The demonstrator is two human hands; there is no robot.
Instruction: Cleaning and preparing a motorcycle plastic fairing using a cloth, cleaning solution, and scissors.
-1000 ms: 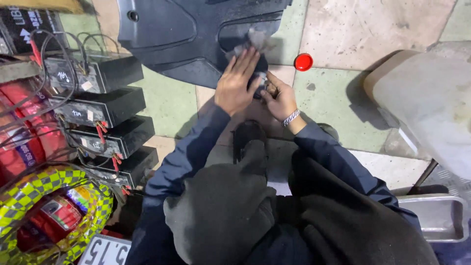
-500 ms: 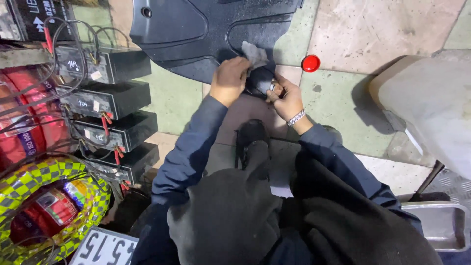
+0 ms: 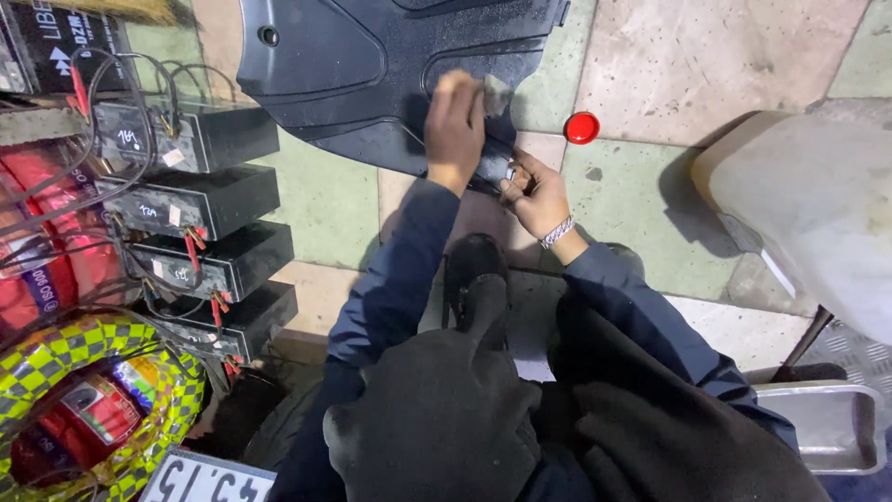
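Far left: a stack of four black batteries (image 3: 200, 200) with red and black leads, standing on the tiled floor (image 3: 715, 56). Below them, a yellow-green checkered tyre wrap (image 3: 56, 372) around red parts, and a number plate (image 3: 209, 479) at the near edge.

Centre, far: the black plastic body panel (image 3: 372, 74) lies flat on the floor, its near edge facing the person. Left hand (image 3: 455, 130) is on the panel's near-right part, fingers closed on a small grey pad (image 3: 497, 93), probably cloth or abrasive. Right hand (image 3: 534, 195), wearing a metal bracelet, sits at the panel's near edge, fingers curled around a small dark object; cannot tell what it is.

Progress, as a judgement: work is confined to the panel's near-right corner; the surface looks evenly matte, so no done and undone zones are separable. The left and far areas look untouched by either hand.

Right: a red cap (image 3: 582, 127) lies just beyond the panel's right edge, near the right hand. A pale grey cover (image 3: 808, 204) blocks the right side; a metal tray (image 3: 827, 423) sits near right. Open floor lies far right, beyond the cap.
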